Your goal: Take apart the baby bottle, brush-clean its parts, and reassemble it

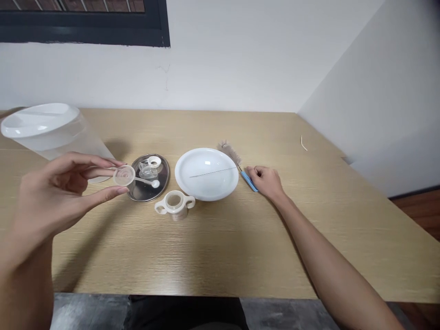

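Note:
My left hand [77, 188] pinches a small round translucent disc [124, 175] between thumb and fingers, raised over the table. Behind it a round metal tray [146, 193] holds a white ring [154, 162], a clear piece [148, 172] and a small white spoon-like piece [155, 184]. My right hand [267, 181] rests closed on the table; a thin wire [215, 173] extends from near its fingers across the white bowl [206, 185]. Beside that hand lies a brush with a blue handle [249, 181]. A two-handled cream cup part [176, 206] stands in front of the bowl.
A large translucent pitcher [68, 137] with a white lid stands at the left, behind my left hand. A small bent cream tube [303, 143] lies at the back right of the wooden table [240, 256]. Walls border the table behind and at the right.

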{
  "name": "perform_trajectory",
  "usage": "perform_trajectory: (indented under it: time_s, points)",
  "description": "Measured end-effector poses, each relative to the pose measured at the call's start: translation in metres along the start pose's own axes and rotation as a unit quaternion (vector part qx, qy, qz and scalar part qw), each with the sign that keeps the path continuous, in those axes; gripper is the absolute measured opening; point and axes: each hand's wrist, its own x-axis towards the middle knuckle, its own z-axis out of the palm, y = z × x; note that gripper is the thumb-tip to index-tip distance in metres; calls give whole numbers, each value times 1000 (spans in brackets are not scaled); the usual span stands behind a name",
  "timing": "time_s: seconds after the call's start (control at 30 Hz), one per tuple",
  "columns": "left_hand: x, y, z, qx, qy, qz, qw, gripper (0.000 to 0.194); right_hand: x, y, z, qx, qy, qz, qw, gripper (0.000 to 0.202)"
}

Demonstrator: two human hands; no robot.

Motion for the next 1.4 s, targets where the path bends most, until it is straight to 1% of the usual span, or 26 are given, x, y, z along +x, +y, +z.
perform_trajectory:
  time_s: [0.1,0.2,0.3,0.37,0.43,0.53,0.57,0.6,0.7,0.73,0.83,0.87,1.0,1.1,1.4]
  points:
    - [-2,-2,3,-10,-12,16,1000,45,0,0,0,-4,-2,1,1000,39]
    - [-2,-10,7,-23,-19,24,999,46,-1,-1,-1,-6,-5,2,1000,36]
    - [0,-20,12,-29,-28,50,998,47,-2,-2,-2,-7,-6,4,1000,34]
    - [1,-22,15,-48,-28,71,996,50,-2,-2,-2,-6,-7,5,1000,33]
    - [3,-17,18,-75,-12,86,993,52,-2,-3,-2,-5,-8,6,1000,32]
    - [5,3,23,-90,14,88,992,52,-2,-3,-2,-2,-8,6,1000,34]
    - [5,11,24,-86,6,76,993,51,-1,-3,-2,-1,-8,6,1000,34]
    - [5,19,26,-79,-9,50,996,48,-1,-3,-2,0,-7,6,1000,35]
    - [4,34,30,-75,-28,36,996,43,-1,-3,-3,0,-9,8,1000,37]
    - [4,35,32,-76,-25,47,996,45,-1,-3,-3,0,-11,8,1000,37]
    - [4,33,35,-85,-16,98,991,54,-1,-5,-4,-3,-16,12,1000,37]
    - [4,30,36,-87,-19,105,991,55,-2,-5,-5,-4,-18,13,1000,36]
    - [3,23,39,-80,-40,81,993,47,-2,-6,-5,-10,-21,15,1000,35]
    - [2,19,40,-80,-52,84,992,46,-2,-6,-5,-12,-21,15,1000,34]
    - [-1,22,45,-92,-69,64,991,40,-2,-4,-4,-8,-19,11,1000,34]
